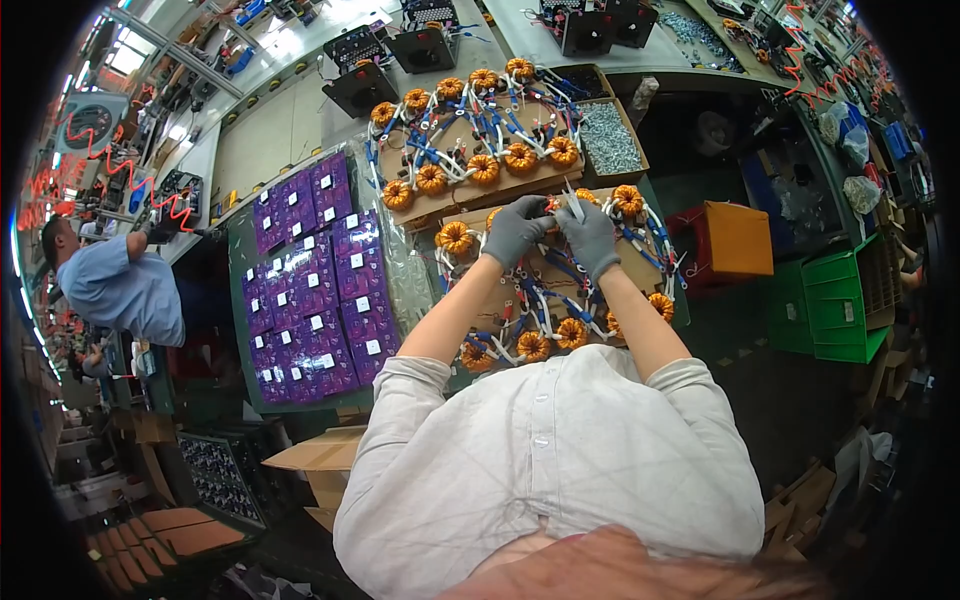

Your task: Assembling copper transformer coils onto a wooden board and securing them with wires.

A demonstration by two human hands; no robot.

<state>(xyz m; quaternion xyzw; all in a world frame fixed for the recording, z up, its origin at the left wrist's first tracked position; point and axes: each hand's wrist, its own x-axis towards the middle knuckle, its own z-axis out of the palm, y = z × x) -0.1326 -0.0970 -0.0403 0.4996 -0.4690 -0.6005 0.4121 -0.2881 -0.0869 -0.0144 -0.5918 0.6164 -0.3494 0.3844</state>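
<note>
My left hand [515, 232], in a grey glove, is closed with its fingertips near the right hand. What it grips is hidden, though a small orange-red bit shows between the two hands. My right hand [588, 240], gloved the same way, is closed on a thin pale pointed piece [574, 202] that sticks up past the fingers. Both hands are over the nearer cardboard sheet [545, 272], which bears copper-wound ring coils [571, 333] with white and blue leads. A second cardboard sheet [450, 210] with similar coils [483, 168] lies just beyond.
Purple circuit boards [318, 300] with white labels cover the table's left side. A box of small metal parts [611, 138] stands at the back right. Black housings [360, 85] sit further back. An orange bin [738, 240] and green crate [838, 305] are right; a person [125, 280] works left.
</note>
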